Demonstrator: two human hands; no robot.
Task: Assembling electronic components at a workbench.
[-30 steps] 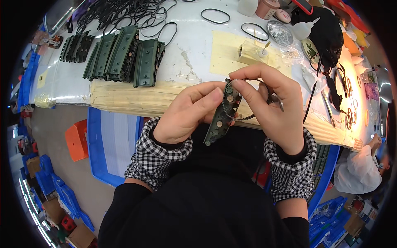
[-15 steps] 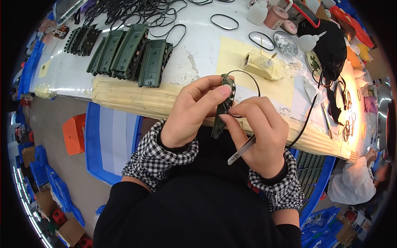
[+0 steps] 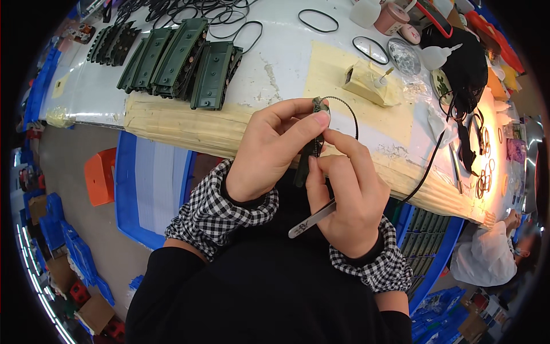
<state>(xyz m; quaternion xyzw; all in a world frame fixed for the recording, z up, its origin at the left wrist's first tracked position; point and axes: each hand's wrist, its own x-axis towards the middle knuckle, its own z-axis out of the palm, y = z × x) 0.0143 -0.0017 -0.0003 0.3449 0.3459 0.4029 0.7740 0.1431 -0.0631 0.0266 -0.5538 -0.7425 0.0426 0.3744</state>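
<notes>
Over the table's near edge, my left hand (image 3: 260, 152) is closed round a narrow dark green model tank hull (image 3: 301, 172), its thumb pressed along the row of wheels. A thin black rubber track (image 3: 354, 112) lies along the wheels and loops out to the right. My right hand (image 3: 355, 200) has its fingertips against the track and the hull's side. Metal tweezers (image 3: 309, 221) are tucked in that same hand, their rounded end sticking out toward my body. The fingers hide part of the hull and the track.
Several green hulls (image 3: 213, 74) stand at the left, by a heap of black tracks (image 3: 189, 8). A tape-wrapped block (image 3: 372, 86) sits on yellow paper, with bottles (image 3: 433, 56) to the right. Blue bins (image 3: 129, 195) flank me below the table. Another person (image 3: 484, 255) works at far right.
My right hand has moved a little up and left along the hull, and its tweezers have swung leftward. The track's free loop looks smaller. My left hand keeps its hold.
</notes>
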